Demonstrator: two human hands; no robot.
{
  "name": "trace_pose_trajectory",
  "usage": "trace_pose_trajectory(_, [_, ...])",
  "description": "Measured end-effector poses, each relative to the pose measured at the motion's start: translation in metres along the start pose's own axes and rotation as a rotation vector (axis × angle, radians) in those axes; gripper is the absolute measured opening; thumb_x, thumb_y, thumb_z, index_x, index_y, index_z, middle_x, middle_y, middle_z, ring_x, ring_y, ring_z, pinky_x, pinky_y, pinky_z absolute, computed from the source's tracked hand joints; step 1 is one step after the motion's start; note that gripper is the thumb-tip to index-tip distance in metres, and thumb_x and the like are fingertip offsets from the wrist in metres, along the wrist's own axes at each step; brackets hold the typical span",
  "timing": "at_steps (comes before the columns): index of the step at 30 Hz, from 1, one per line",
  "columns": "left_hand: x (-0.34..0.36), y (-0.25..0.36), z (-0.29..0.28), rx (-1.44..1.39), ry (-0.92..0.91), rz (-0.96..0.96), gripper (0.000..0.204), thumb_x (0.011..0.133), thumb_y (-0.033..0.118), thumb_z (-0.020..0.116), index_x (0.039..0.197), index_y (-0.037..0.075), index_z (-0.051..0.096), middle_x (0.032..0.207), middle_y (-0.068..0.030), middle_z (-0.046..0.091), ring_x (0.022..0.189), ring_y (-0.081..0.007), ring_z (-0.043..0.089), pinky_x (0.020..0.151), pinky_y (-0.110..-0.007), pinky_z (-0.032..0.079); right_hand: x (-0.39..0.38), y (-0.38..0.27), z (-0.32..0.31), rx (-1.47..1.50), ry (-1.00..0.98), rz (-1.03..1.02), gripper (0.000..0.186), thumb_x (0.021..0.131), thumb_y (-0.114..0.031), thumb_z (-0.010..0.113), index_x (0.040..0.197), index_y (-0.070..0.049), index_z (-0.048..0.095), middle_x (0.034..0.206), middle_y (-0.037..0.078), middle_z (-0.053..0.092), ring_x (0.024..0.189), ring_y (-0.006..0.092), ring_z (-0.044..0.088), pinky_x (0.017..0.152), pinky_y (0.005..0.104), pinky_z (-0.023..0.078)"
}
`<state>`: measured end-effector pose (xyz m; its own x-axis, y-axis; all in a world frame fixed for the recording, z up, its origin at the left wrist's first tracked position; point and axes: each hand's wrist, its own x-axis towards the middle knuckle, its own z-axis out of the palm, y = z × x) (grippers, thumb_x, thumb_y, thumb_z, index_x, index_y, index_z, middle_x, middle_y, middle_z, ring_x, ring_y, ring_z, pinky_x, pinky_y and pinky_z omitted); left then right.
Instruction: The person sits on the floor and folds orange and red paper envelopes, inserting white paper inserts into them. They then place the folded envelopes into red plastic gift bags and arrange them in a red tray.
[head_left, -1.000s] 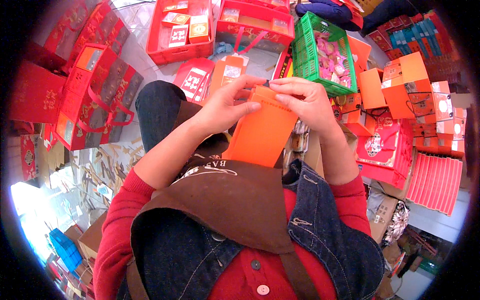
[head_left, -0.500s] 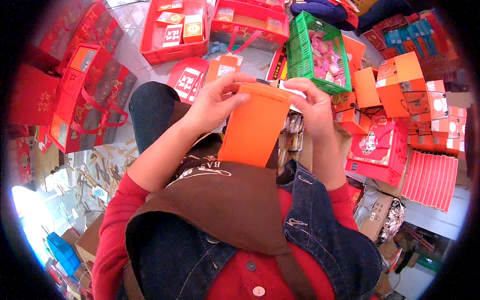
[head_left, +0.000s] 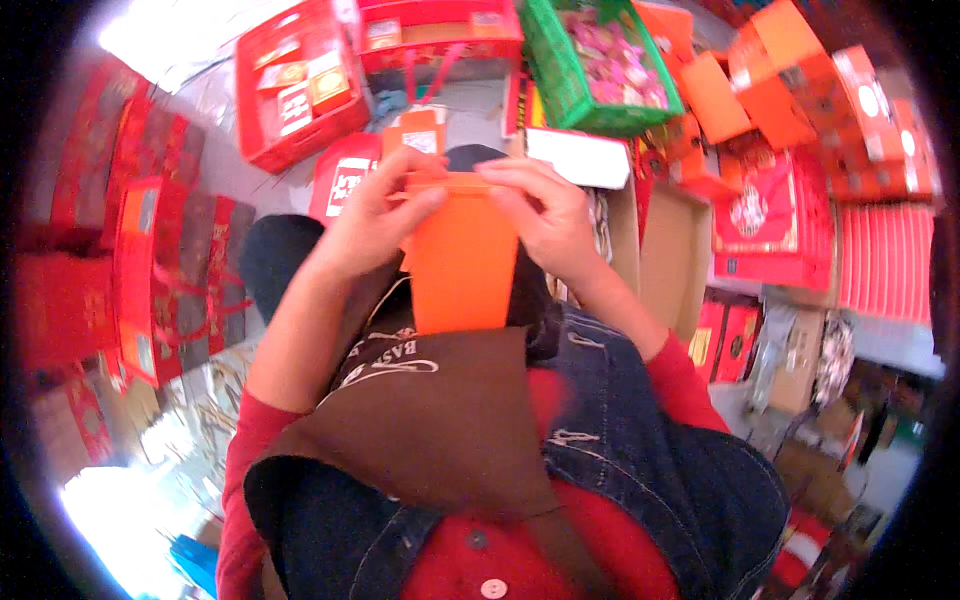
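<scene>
An orange cardboard box [head_left: 463, 265] stands upright against my brown apron [head_left: 450, 430], one broad side facing me. My left hand [head_left: 385, 215] pinches its far left corner between thumb and bent fingers. At the far right corner my right hand [head_left: 548, 212] grips the same box, its fingers lying over the top edge. The inside of the box and its far side are hidden. Just beyond my left hand lies an orange piece of card [head_left: 418, 132] with a white printed square.
Ahead stand a red crate [head_left: 300, 130] with small boxes, a red gift bag [head_left: 440, 40] and a green crate [head_left: 600, 115] of pink packets. A white card [head_left: 580, 157] lies beyond my right hand, near an open brown carton [head_left: 675, 240]. Orange boxes [head_left: 775, 95] pile up at right.
The view has shifted, so the surroundings sit differently. The orange box is now straighter, and my right hand has come over its top edge. A white card lies uncovered beyond that hand.
</scene>
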<state>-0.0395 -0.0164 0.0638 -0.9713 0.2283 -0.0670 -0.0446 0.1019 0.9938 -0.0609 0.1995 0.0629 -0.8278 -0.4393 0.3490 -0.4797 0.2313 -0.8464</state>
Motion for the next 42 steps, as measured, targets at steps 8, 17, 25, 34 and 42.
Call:
trace_pose_trajectory(8, [0.011,0.011,-0.061,0.175,0.240,-0.082,0.036,0.092,0.016,0.051,0.121,-0.006,0.054,0.116,-0.0097,0.059,0.108,-0.0145,0.053,0.095,-0.028,0.039,-0.031,0.117,-0.116,0.346,0.398,0.419,0.035,0.096,-0.022,0.048,0.122,0.001,0.051,0.112,0.012,0.059,0.099,0.0165,0.059,0.085,0.0287,0.048])
trace_pose_trajectory(17, [-0.041,-0.038,-0.110,-0.339,0.690,-0.305,0.042,0.097,0.025,0.044,0.133,0.002,0.042,0.126,-0.0101,0.053,0.113,-0.0195,0.053,0.094,-0.035,0.044,-0.200,0.318,0.010,-0.421,0.157,0.969,0.039,0.075,-0.031,0.070,0.102,-0.004,0.064,0.094,0.017,0.066,0.090,0.0283,0.064,0.079,0.0364,0.049])
trace_pose_trajectory(25, [-0.043,-0.030,-0.117,-0.333,0.710,-0.398,0.038,0.097,0.027,0.044,0.127,0.004,0.047,0.120,-0.0083,0.056,0.107,-0.0186,0.056,0.090,-0.033,0.047,-0.224,0.397,0.034,-0.220,-0.013,1.200,0.044,0.073,-0.035,0.070,0.106,-0.005,0.062,0.097,0.022,0.064,0.092,0.0366,0.061,0.080,0.0419,0.047])
trace_pose_trajectory(34, [-0.056,-0.044,-0.110,-0.492,0.727,-0.350,0.039,0.096,0.025,0.044,0.128,0.002,0.045,0.124,-0.0108,0.054,0.114,-0.0210,0.052,0.098,-0.037,0.040,-0.212,0.372,0.010,-0.516,-0.027,1.177,0.051,0.072,-0.047,0.067,0.079,0.003,0.067,0.080,0.022,0.065,0.077,0.0372,0.063,0.070,0.0443,0.049])
trace_pose_trajectory(42, [-0.043,-0.050,-0.093,-0.495,0.829,-0.246,0.037,0.096,0.023,0.046,0.129,0.006,0.048,0.119,-0.0075,0.057,0.102,-0.0206,0.058,0.083,-0.038,0.050,-0.101,0.147,-0.075,0.405,0.364,0.657,0.028,0.082,-0.006,0.061,0.108,0.005,0.058,0.096,0.007,0.064,0.084,0.0123,0.060,0.073,0.0254,0.048])
